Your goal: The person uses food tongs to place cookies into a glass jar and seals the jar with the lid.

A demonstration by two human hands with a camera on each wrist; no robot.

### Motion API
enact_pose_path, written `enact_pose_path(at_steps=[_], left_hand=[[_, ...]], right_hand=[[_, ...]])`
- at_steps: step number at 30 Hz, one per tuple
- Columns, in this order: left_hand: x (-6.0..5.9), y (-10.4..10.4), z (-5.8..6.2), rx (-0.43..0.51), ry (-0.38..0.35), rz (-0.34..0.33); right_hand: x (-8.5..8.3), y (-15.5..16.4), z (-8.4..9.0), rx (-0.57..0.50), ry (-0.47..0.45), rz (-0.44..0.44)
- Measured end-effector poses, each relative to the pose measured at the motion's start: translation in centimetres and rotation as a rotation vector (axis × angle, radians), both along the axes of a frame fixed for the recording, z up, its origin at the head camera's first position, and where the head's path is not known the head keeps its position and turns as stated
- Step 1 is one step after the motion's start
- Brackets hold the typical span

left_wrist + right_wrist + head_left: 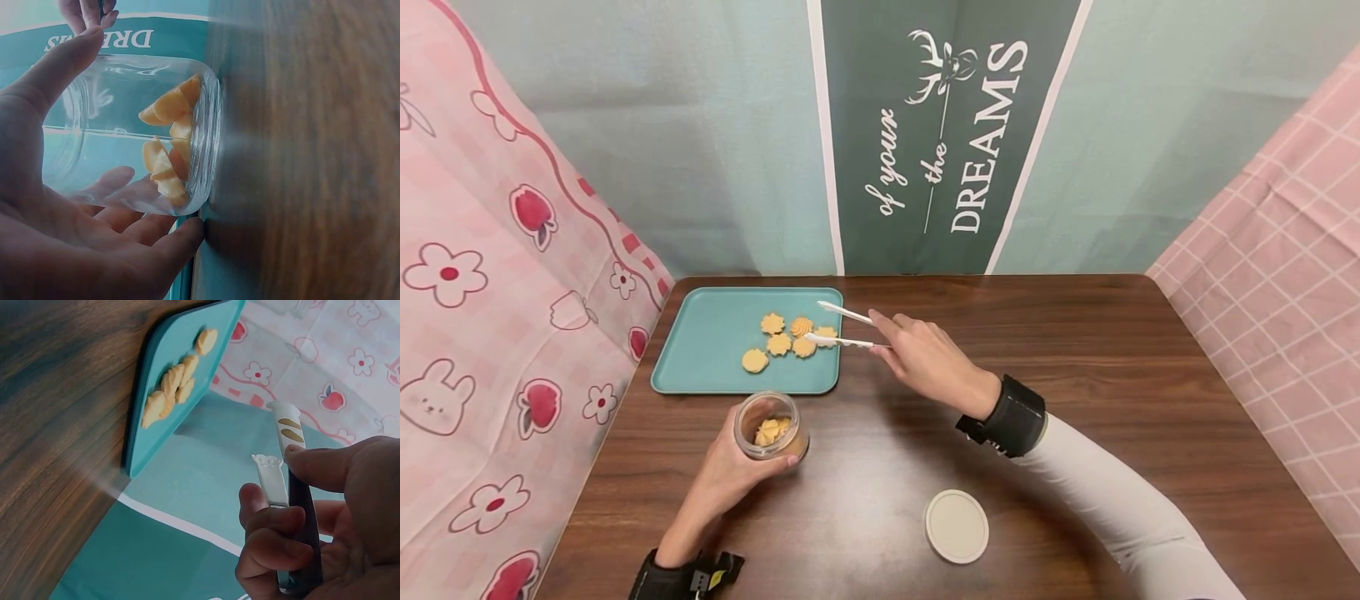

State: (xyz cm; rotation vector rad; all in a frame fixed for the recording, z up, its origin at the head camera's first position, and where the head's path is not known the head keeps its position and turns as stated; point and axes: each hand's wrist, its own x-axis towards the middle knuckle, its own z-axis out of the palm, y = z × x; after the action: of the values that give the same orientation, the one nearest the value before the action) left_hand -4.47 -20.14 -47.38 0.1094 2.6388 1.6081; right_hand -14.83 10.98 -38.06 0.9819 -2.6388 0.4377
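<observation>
My left hand [730,468] grips a clear glass jar [800,442] that stands on the table near the tray's front edge. Inside the jar, several cookies [169,169] lie at the bottom. With my right hand [928,354] I hold small tongs [847,342] with white tips, their arms apart and nothing between them. The tong tips hover above the right part of a teal tray [700,342]. Several round, ridged cookies [778,343] lie on that tray, and one is partly hidden by a tong arm in the head view.
A round cream lid [957,527] lies flat on the dark wooden table [1075,350] between the two arms. A green curtain [737,150] hangs behind the table. Pink patterned cloths [497,333] hang at the left and right sides.
</observation>
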Motion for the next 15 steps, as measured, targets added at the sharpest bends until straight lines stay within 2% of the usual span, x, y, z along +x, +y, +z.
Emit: enact_pose_path(at_steps=[8, 15], left_hand=[[0.04, 0.1, 0.24, 0.015, -0.025, 0.009], [0.04, 0.23, 0.6, 0.038, -0.017, 0.01]], right_hand=[[-0.48, 0.03, -0.26, 0.015, -0.002, -0.009], [-1.07, 0.14, -0.75, 0.037, -0.025, -0.022]])
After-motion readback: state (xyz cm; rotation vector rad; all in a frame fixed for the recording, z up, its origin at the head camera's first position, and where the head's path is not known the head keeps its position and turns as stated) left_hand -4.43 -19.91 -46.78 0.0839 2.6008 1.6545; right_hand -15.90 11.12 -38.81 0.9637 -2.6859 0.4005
